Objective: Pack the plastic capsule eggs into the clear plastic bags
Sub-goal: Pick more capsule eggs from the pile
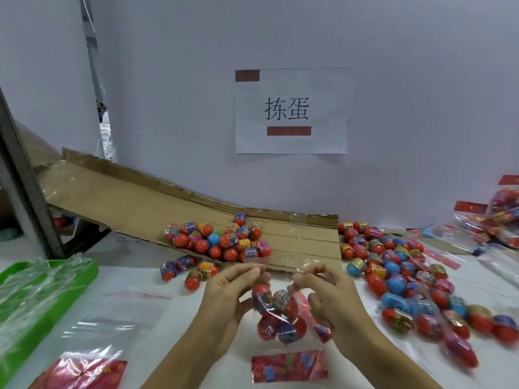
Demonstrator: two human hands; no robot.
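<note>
So the left hand pinches the left end of the top strip of a clear plastic bag stuffed with red and multicoloured capsule eggs, and the right hand pinches the right end. The bag's mouth runs side to side between the two pinches, and the filled part hangs straight down below them, about midway, neither hand nearer. Looks like the sealing step. Loose plastic capsule eggs lie on the table out past the right-hand pinch.
</note>
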